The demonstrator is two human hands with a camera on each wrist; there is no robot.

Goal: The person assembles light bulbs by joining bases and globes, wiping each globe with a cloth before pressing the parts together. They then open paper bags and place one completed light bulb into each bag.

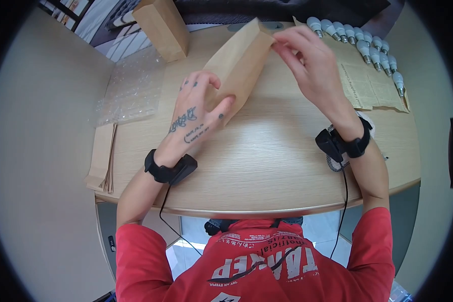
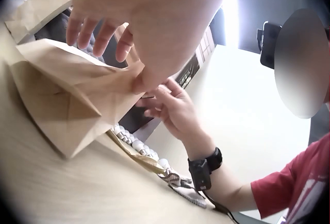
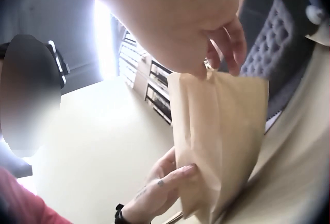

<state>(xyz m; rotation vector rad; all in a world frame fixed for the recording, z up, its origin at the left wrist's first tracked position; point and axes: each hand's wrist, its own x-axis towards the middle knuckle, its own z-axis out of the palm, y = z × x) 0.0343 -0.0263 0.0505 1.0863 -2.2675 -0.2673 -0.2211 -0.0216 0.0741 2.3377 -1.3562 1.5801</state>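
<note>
A brown paper bag (image 1: pixel 249 63) is opened out and tilted over the table, its upper end leaning away to the right. My left hand (image 1: pixel 196 103) holds its lower part, thumb along the near side and fingers at the other. In the right wrist view the left thumb (image 3: pixel 180 175) presses the paper. At the bag's upper edge, my right hand (image 1: pixel 312 63) pinches a corner between thumb and fingers. The bag (image 2: pixel 56 100) shows creased sides in the left wrist view. Its inside is hidden in the head view.
Another paper bag (image 1: pixel 163 30) stands upright at the back left. Clear plastic packaging (image 1: pixel 133 85) lies before it, with folded paper bags (image 1: pixel 101 158) at the left edge. Several light bulbs (image 1: pixel 365 50) sit on printed brown paper (image 1: pixel 360 85) at right. A cloth-like item (image 1: pixel 334 162) lies under the right wrist.
</note>
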